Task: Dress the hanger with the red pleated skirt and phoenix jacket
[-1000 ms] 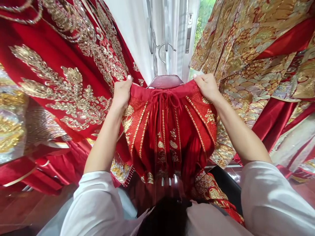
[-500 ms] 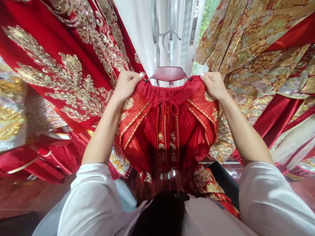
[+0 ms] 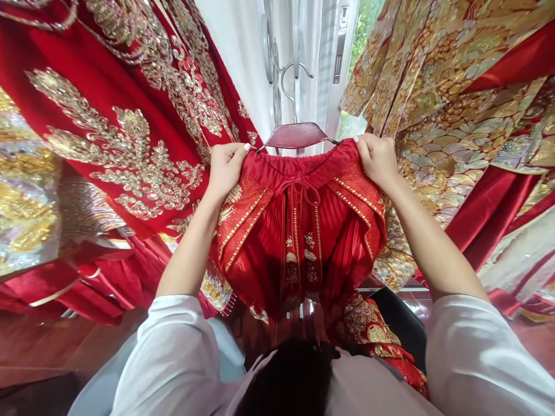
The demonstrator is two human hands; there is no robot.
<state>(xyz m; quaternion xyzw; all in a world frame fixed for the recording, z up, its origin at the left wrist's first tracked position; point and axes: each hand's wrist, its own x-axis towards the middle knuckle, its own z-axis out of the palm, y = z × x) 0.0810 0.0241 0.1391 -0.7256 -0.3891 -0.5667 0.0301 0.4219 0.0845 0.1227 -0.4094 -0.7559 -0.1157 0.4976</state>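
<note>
A red pleated skirt (image 3: 260,231) with gold trim and a tied drawstring hangs between my hands in the head view. My left hand (image 3: 228,166) is closed on the left corner of its gathered waistband. The right corner is pinched in my right hand (image 3: 378,159), thumb on top. Between the two corners sits a hanger (image 3: 297,136) with a dark red centre piece and a metal hook that points up. The hanger's side arms reach the waistband beside each hand; their clips are partly hidden.
Red garments with gold sequin embroidery (image 3: 134,138) hang at the left. Gold patterned garments (image 3: 437,121) hang at the right. Ahead are white curtains and a door edge (image 3: 340,63). A folded red and gold garment (image 3: 375,329) lies below on something black (image 3: 403,320).
Both hands, the skirt and the hanger sit slightly lower in the picture. The hanger tilts a little more to the left. Both hands keep their hold on the waistband.
</note>
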